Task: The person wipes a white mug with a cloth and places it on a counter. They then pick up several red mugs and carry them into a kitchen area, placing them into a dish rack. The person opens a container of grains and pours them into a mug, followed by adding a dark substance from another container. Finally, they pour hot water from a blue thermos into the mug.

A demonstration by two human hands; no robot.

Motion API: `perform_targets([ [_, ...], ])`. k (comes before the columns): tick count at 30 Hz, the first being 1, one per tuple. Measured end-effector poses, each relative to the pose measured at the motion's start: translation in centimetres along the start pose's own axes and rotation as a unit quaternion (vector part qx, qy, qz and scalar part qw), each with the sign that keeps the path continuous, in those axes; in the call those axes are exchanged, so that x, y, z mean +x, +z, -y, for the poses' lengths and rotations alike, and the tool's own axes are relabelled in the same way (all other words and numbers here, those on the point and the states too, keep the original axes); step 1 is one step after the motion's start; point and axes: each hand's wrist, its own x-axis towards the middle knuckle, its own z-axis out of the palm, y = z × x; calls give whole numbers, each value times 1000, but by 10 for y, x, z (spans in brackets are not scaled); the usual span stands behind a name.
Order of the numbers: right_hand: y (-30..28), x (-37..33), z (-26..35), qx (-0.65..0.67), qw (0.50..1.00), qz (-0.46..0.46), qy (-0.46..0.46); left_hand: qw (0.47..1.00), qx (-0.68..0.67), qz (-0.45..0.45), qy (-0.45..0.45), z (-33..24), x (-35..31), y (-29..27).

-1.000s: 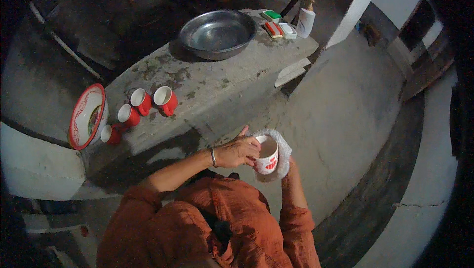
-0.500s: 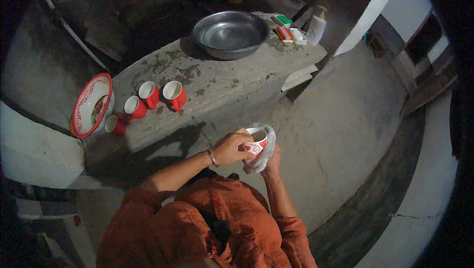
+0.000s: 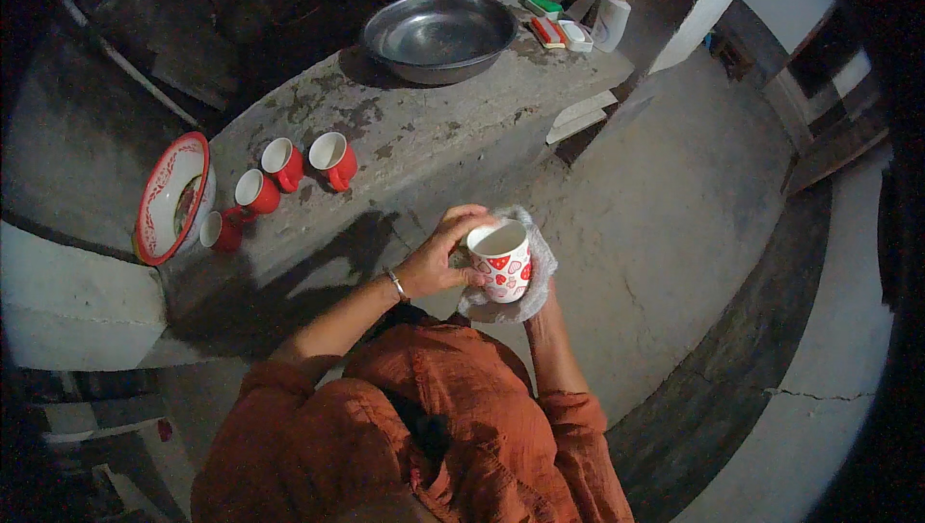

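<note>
In front of my waist, a white mug (image 3: pixel 500 272) with red and pink hearts stands upright between my hands, its open rim tilted toward me. My left hand (image 3: pixel 443 258) grips the mug's left side, thumb in front and fingers near the rim. A grey-white cloth (image 3: pixel 541 268) wraps the mug's right side and underside. Behind that cloth is my right hand (image 3: pixel 543 306); its fingers are hidden, and only the part near the wrist shows.
On the concrete ledge (image 3: pixel 434 137) stand red mugs (image 3: pixel 334 159) with white insides and a metal basin (image 3: pixel 438 36). A red-rimmed enamel basin (image 3: pixel 176 197) leans at the ledge's left end. Far right are a pump bottle (image 3: pixel 611 20), a white soap dish (image 3: pixel 575 36) and red-and-green items (image 3: pixel 547 31).
The mug has come up and turned, showing more of its heart-patterned side. My left fingers have shifted from inside its rim to its outer side. The cloth has spread around it.
</note>
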Motion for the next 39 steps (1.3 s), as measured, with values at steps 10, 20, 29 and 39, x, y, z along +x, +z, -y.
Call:
perform_targets([
  [10, -4, 8, -15, -134, 942, -11, -307, 965, -168, -101, -174, 1, -20, 38],
  [20, 41, -27, 0, -244, 858, -171, -419, 980, 91, -156, -83, -7, -15, 15],
  [29, 61, -38, -5, -749, 506, -35, -426, 967, 244, -73, -17, -24, -7, 0],
  [39, 44, -46, -2, -699, 659, 78, -265, 960, 274, -42, -31, -25, -8, -10],
])
